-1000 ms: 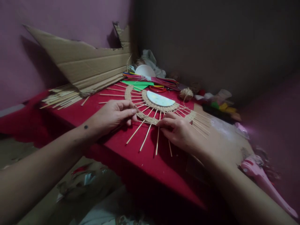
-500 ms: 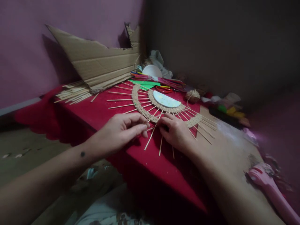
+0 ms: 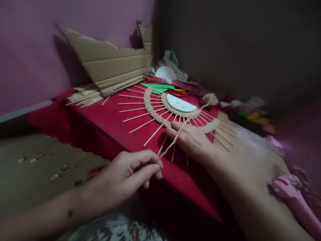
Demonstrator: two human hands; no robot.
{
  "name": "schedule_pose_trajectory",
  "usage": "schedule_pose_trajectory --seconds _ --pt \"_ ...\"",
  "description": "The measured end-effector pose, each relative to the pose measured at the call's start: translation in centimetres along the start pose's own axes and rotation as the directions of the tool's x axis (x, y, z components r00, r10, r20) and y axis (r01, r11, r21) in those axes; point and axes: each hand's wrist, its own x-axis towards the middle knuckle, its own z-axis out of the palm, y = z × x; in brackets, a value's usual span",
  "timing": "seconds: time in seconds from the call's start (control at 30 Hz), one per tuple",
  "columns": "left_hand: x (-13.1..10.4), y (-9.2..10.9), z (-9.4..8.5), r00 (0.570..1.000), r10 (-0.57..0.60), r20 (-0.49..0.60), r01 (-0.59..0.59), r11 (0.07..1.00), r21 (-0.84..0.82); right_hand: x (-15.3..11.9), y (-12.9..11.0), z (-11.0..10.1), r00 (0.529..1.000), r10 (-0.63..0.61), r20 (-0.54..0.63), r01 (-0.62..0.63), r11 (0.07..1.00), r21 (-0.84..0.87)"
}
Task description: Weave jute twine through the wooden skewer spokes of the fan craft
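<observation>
Left hand (image 3: pixel 140 167) drawn back toward near side since previous view; twine (image 3: pixel 175 139) now pinched in fingers, pulled nearly straight across right hand (image 3: pixel 192 139). Right hand opened out, laid on woven band (image 3: pixel 150 107); frame seemingly steadied, strand tensioned. Band set around light-blue half-disc (image 3: pixel 180 103) on red-covered table (image 3: pixel 100 113); twine ball (image 3: pixel 210 99) at far right.

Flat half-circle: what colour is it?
The flat half-circle is pale blue with yellowish patches, head view.

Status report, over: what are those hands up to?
Left hand pinching twine. Right hand at woven band, near side. Twine crosses over right fingers.
</observation>
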Motion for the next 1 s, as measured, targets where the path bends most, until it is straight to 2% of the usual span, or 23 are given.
schedule_pose_trajectory --seconds 0.17,0.27,0.37,0.47,0.57,0.67,0.8,1.0 --pt "0.3 -0.2 -0.3 0.981 -0.192 0.023 0.193 0.973 -0.124 0.1 -0.1 0.1 1.0 0.007 -0.006 -0.008 0.997 -0.073" --pt "0.0 -0.3 0.3 0.978 -0.197 0.063 0.204 0.97 -0.135 0.0 -0.1 0.5 1.0 0.009 -0.03 -0.012 0.995 -0.103" --pt "-0.6 -0.4 0.7 0.995 -0.076 0.059 0.081 0.994 -0.076 -0.1 0.1 1.2 0.995 -0.004 -0.099 -0.007 0.994 -0.112" --pt "-1.0 -0.4 0.7 0.988 0.146 -0.041 -0.142 0.986 0.084 -0.1 0.4 2.0 0.988 -0.025 -0.152 0.011 0.996 -0.09" --pt "-1.0 -0.7 0.4 0.921 0.339 -0.191 -0.274 0.914 0.3 0.0 0.6 2.2 0.987 -0.013 -0.16 0.002 0.998 -0.066" --pt "-0.7 -1.3 0.4 0.856 0.448 -0.258 -0.291 0.83 0.476 -0.1 0.4 1.9 0.99 0.01 -0.142 -0.018 0.998 -0.055" --pt "-0.5 -1.9 1.0 0.877 0.444 -0.185 -0.286 0.791 0.541 -0.1 0.2 1.6 0.989 0.014 -0.146 -0.021 0.999 -0.05" --pt "-0.8 -2.2 1.9 0.946 0.311 -0.094 -0.247 0.876 0.414 0.0 0.4 2.2 0.986 0.014 -0.168 -0.023 0.998 -0.05"
